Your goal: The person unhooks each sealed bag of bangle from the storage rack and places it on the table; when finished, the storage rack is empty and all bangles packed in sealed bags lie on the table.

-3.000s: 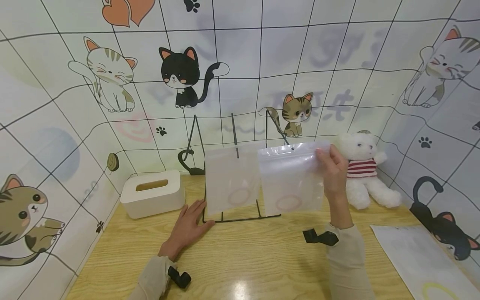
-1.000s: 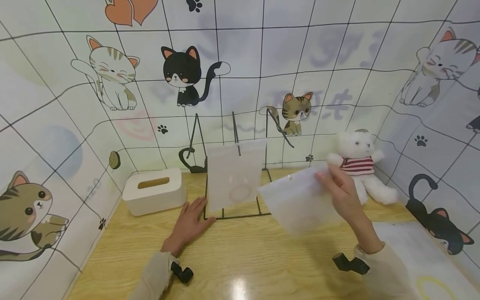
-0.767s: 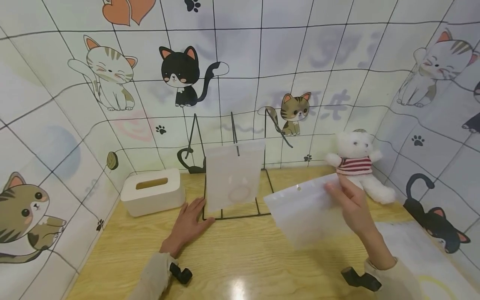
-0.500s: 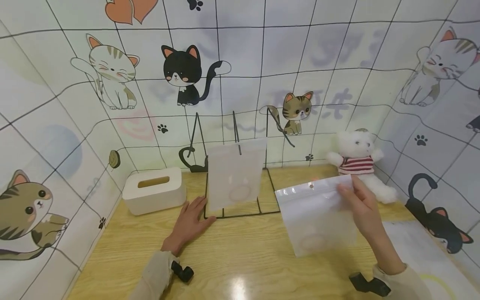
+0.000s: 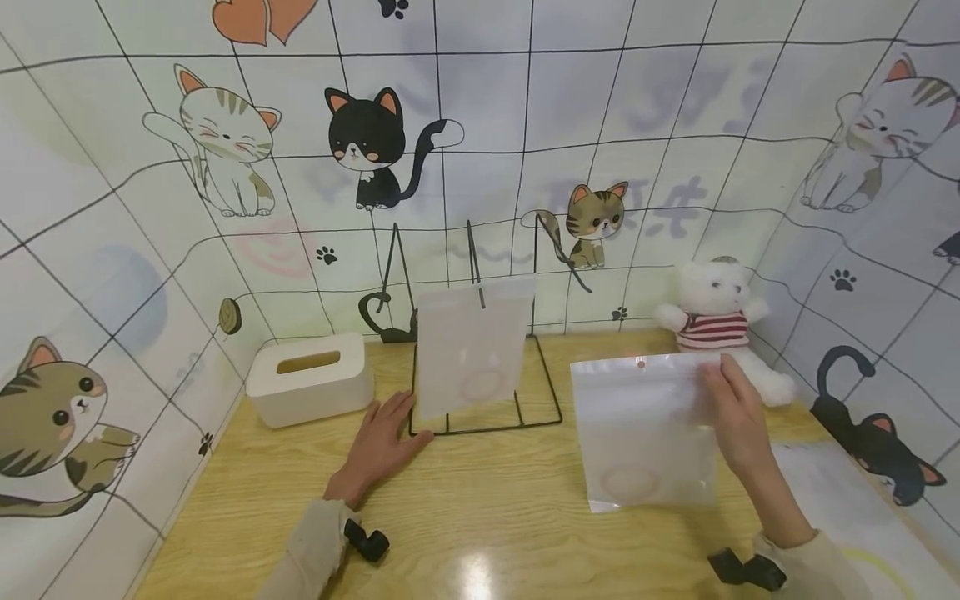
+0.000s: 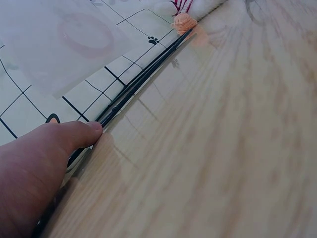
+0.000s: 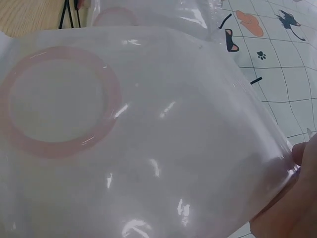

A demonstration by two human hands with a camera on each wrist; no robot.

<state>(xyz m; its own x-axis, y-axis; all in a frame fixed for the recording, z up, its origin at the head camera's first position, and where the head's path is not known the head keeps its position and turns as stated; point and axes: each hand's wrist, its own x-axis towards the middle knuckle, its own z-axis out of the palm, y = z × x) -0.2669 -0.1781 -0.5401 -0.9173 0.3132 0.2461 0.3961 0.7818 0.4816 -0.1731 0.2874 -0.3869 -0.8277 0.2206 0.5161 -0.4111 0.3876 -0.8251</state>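
My right hand pinches a translucent white zip bag by its upper right corner. A hole shows near the bag's top edge and a faint pink ring at its bottom; in the right wrist view the ring is large. To its left stands a black wire rack with three upright prongs. A similar bag hangs on the middle prong. My left hand rests at the rack's front left corner with fingers spread. In the left wrist view its thumb touches the bottom wire.
A white tissue box stands left of the rack. At the back right sits a white teddy bear in a striped shirt. A white sheet lies at the right. Cat-print walls enclose the wooden table.
The right hand has taken the zip bag off the rack's right prong and moved it right and down. It tilted on the way and hangs nearly straight now. The left hand has stayed put.
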